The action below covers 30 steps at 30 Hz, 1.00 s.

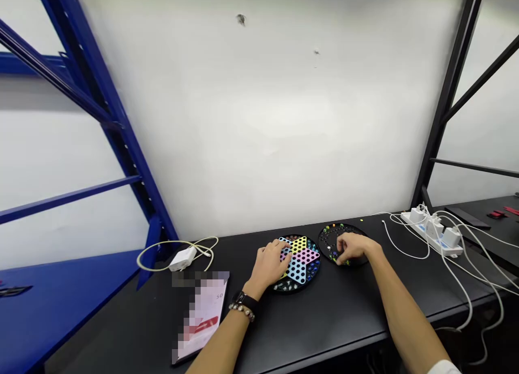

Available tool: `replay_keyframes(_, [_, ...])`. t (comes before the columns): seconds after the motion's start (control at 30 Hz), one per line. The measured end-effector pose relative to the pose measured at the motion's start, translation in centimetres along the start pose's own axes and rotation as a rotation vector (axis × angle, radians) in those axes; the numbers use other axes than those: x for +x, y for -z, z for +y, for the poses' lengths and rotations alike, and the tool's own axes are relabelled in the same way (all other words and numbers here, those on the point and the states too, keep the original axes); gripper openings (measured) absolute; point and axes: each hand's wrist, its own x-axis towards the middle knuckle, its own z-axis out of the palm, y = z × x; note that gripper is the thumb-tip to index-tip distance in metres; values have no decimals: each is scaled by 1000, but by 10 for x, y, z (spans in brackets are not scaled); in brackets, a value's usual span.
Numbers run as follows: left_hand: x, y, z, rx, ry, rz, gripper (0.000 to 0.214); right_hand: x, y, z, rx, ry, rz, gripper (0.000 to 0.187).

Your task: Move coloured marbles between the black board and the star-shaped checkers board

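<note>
A round Chinese checkers board [299, 268] lies on the black table, its star in yellow, pink and light blue with dark holes. Marbles [292, 284] sit in the pockets around the star. My left hand [271, 261] rests over the board's left side, fingers stretched out across it. Right of the board is a round black tray [325, 238] with several coloured marbles along its rim. Over the tray's near part, my right hand [351, 246] points down with thumb and fingers drawn together. Whatever is between those fingertips is too small to make out.
A white power strip [436, 236] with plugs and trailing cables stands at the right. A white charger [182, 259] with a coiled cable lies at the left, behind a partly blurred tablet-like panel [206, 314]. Blue [121, 131] and black [438, 109] rack frames flank the white wall.
</note>
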Motion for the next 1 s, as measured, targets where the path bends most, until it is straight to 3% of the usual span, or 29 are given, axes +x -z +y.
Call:
replay_keyframes(0.1, [0, 0, 1, -11, 8, -12, 26, 0, 0, 14, 187, -81, -232, 34])
replay_keyframes(0.2, [0, 0, 1, -22, 16, -19, 27, 3, -6, 10, 307, -73, -294, 28])
replay_keyframes(0.33, [-1, -1, 0, -25, 4, -18, 27, 5, -6, 8, 372, -10, -242, 26])
replay_keyframes(0.5, [0, -4, -3, -26, -17, 0, 26, 4, -4, 6, 425, 111, -34, 23])
replay_keyframes(0.67, [0, -5, -3, -24, -27, -4, 27, 8, -11, -7, 162, 130, 28, 17])
replay_keyframes(0.83, [-1, -3, -1, -31, -30, -15, 26, 12, -20, -9, 18, -23, -91, 6])
replay_keyframes(1.0, [-1, -3, 0, -17, -32, -23, 26, 13, -19, -6, 148, 70, -106, 9])
